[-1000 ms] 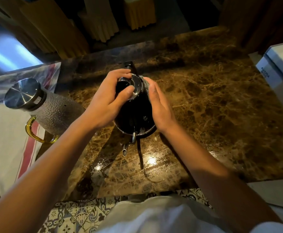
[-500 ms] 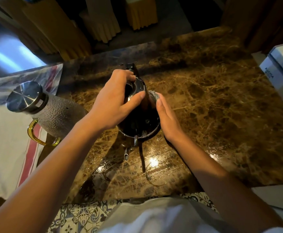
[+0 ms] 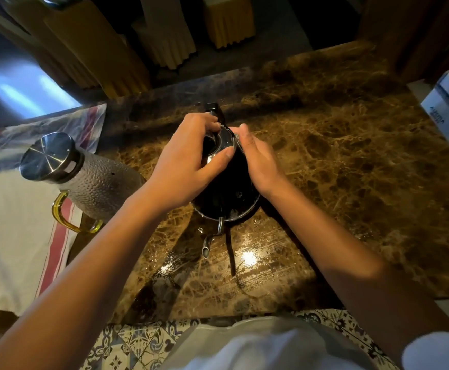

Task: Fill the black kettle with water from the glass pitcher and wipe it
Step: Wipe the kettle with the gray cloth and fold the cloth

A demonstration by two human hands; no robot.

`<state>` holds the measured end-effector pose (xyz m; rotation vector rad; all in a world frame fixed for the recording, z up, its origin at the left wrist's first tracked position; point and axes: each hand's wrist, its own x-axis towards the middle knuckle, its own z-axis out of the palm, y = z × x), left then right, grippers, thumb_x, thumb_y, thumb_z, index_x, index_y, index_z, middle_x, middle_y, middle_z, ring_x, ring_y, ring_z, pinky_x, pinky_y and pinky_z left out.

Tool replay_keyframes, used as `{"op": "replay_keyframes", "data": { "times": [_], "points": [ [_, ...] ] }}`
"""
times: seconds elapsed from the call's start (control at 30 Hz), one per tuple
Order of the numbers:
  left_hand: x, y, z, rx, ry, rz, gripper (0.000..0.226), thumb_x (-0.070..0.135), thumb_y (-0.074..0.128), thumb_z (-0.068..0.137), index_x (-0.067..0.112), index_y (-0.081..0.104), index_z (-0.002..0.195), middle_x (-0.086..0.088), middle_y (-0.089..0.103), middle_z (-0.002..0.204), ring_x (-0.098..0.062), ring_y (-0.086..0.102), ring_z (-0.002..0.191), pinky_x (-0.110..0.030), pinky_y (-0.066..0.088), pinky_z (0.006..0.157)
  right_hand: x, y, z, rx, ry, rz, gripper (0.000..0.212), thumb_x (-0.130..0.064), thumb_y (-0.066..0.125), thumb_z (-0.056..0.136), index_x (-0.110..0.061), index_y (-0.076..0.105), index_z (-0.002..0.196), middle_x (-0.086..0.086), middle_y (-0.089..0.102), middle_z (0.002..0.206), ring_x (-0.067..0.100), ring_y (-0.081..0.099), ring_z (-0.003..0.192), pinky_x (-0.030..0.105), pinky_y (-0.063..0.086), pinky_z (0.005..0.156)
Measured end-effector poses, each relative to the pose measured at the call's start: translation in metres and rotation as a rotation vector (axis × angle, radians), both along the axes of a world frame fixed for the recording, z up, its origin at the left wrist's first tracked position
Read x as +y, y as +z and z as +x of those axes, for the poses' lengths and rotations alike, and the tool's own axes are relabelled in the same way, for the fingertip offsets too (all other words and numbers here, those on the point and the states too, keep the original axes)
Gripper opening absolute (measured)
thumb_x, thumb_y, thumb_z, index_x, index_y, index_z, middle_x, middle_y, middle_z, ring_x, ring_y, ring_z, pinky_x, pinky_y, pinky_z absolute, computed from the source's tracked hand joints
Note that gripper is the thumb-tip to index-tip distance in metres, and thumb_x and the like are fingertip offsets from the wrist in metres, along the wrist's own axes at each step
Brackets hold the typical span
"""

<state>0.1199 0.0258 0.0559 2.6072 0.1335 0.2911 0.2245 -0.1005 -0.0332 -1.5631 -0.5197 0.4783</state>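
On marble counter (image 3: 351, 161) — 1 kettle (image 3: 228, 193), 2 hands: left hand (image 3: 188, 166) grips lid, right hand (image 3: 260, 161) flat.

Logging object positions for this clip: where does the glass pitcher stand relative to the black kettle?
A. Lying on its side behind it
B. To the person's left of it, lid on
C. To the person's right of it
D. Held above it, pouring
B: the glass pitcher stands upright left of the black kettle, its metal lid on.
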Motion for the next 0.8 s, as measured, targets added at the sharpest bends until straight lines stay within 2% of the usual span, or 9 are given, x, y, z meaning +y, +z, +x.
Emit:
{"op": "replay_keyframes", "data": {
  "times": [0.07, 0.17, 0.2, 0.27, 0.33, 0.47, 0.6, 0.7, 0.8],
  "points": [
    [-0.001, -0.001, 0.001, -0.001, -0.001, 0.003, 0.052, 0.047, 0.057, 0.097, 0.013, 0.048, 0.135, -0.004, 0.053, 0.143, -0.012, 0.052, 0.126, -0.011, 0.037, 0.095, -0.003, -0.006, 0.004, -0.041, 0.003, -0.101, 0.063, -0.066, 0.029, 0.104, -0.027, 0.07, 0.133, -0.004, 0.074, 0.126, 0.011, 0.066, 0.122, 0.042, 0.053, 0.109],
    [-0.001, -0.001, 0.001, 0.0, 0.0, -0.01, 0.052, 0.046, 0.057, 0.097, 0.013, 0.048, 0.137, -0.003, 0.053, 0.144, -0.01, 0.051, 0.126, -0.011, 0.038, 0.094, -0.012, -0.012, 0.009, -0.08, -0.001, -0.177, 0.054, -0.054, 0.03, 0.112, -0.023, 0.07, 0.132, -0.005, 0.072, 0.125, 0.011, 0.065, 0.119, 0.027, 0.05, 0.102],
    [-0.001, -0.001, 0.001, -0.002, 0.0, -0.011, 0.052, 0.045, 0.058, 0.097, 0.014, 0.048, 0.137, -0.002, 0.053, 0.144, -0.01, 0.051, 0.126, -0.012, 0.039, 0.093, -0.013, -0.014, 0.01, -0.087, 0.0, -0.193, 0.054, -0.052, 0.031, 0.112, -0.021, 0.07, 0.132, -0.005, 0.071, 0.125, 0.012, 0.064, 0.12, 0.027, 0.049, 0.1],
    [-0.001, -0.001, 0.001, -0.001, 0.001, -0.01, 0.051, 0.044, 0.058, 0.098, 0.014, 0.048, 0.137, -0.003, 0.053, 0.144, -0.01, 0.05, 0.126, -0.012, 0.039, 0.093, -0.013, -0.017, 0.01, -0.08, -0.016, -0.226, 0.059, -0.057, 0.03, 0.11, -0.02, 0.069, 0.134, -0.002, 0.071, 0.13, 0.016, 0.063, 0.125, 0.035, 0.048, 0.108],
    [0.0, -0.002, 0.001, -0.001, 0.002, -0.008, 0.052, 0.045, 0.058, 0.097, 0.013, 0.048, 0.137, -0.003, 0.054, 0.144, -0.011, 0.051, 0.126, -0.012, 0.038, 0.094, -0.01, -0.014, 0.01, -0.065, -0.03, -0.227, 0.058, -0.058, 0.031, 0.11, -0.022, 0.072, 0.127, -0.001, 0.072, 0.126, 0.017, 0.064, 0.121, 0.043, 0.05, 0.109],
    [0.0, 0.0, 0.001, 0.012, 0.003, -0.008, 0.058, 0.054, 0.052, 0.095, 0.013, 0.049, 0.136, -0.003, 0.054, 0.145, -0.012, 0.05, 0.132, -0.022, 0.043, 0.103, -0.002, 0.006, 0.007, -0.038, -0.057, -0.047, 0.051, -0.058, 0.035, 0.108, -0.026, 0.074, 0.112, -0.004, 0.067, 0.118, 0.013, 0.065, 0.115, 0.047, 0.051, 0.107],
    [0.0, -0.001, 0.002, 0.029, -0.004, -0.003, 0.059, 0.055, 0.05, 0.095, 0.012, 0.05, 0.136, -0.002, 0.048, 0.153, -0.014, 0.025, 0.156, -0.03, 0.026, 0.121, -0.002, 0.015, 0.009, 0.044, -0.025, 0.075, 0.073, -0.078, 0.033, 0.093, -0.024, 0.073, 0.121, -0.001, 0.072, 0.122, 0.016, 0.069, 0.118, 0.05, 0.053, 0.107],
    [-0.001, -0.001, 0.001, 0.045, 0.006, -0.007, 0.061, 0.056, 0.049, 0.095, 0.013, 0.049, 0.137, -0.001, 0.046, 0.155, -0.013, 0.021, 0.157, -0.026, 0.022, 0.12, -0.005, 0.01, 0.007, 0.013, -0.035, 0.064, 0.066, -0.069, 0.031, 0.099, -0.023, 0.073, 0.122, -0.001, 0.071, 0.123, 0.013, 0.067, 0.118, 0.046, 0.052, 0.108],
    [-0.002, 0.0, 0.001, 0.052, 0.01, -0.014, 0.06, 0.055, 0.05, 0.095, 0.013, 0.049, 0.137, -0.002, 0.047, 0.154, -0.011, 0.024, 0.155, -0.023, 0.023, 0.117, -0.006, 0.0, 0.009, -0.046, -0.053, -0.039, 0.053, -0.055, 0.033, 0.109, -0.021, 0.072, 0.121, -0.002, 0.069, 0.122, 0.013, 0.065, 0.117, 0.045, 0.051, 0.107]
  ]
}}
